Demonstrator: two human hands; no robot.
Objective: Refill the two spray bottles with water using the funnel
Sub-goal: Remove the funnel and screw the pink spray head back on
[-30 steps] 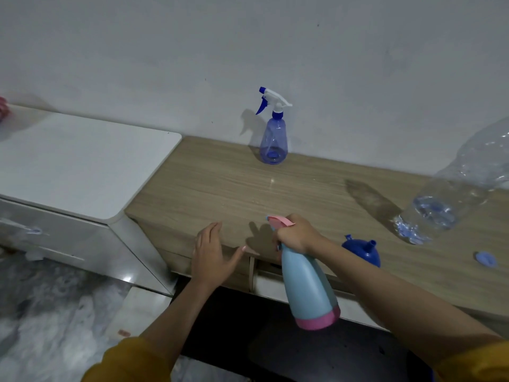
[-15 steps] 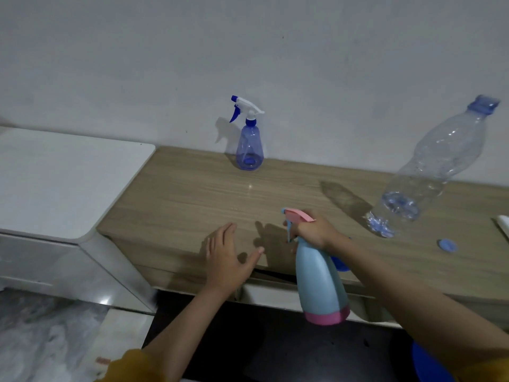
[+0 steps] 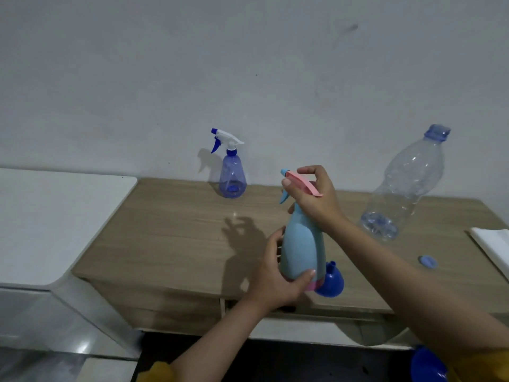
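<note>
A light blue spray bottle (image 3: 301, 244) with a pink base and pink trigger head stands upright over the wooden table (image 3: 176, 238). My left hand (image 3: 278, 274) wraps its lower body. My right hand (image 3: 316, 197) grips its pink spray head from above. A dark blue funnel (image 3: 332, 282) lies upside down on the table just right of the bottle's base. A clear blue spray bottle (image 3: 232, 175) with a white and blue trigger stands at the back by the wall. A large clear water bottle (image 3: 405, 188), uncapped and nearly empty, stands at the right.
The water bottle's blue cap (image 3: 427, 262) lies on the table at the right. A white cloth or paper (image 3: 495, 249) sits at the right edge. A white cabinet (image 3: 55, 221) adjoins the table on the left. A blue object (image 3: 428, 365) shows at the bottom right.
My right hand lifted the light blue spray bottle up over the table. My left hand, open above the table edge before, now holds the bottle's body. The view tilted upward.
</note>
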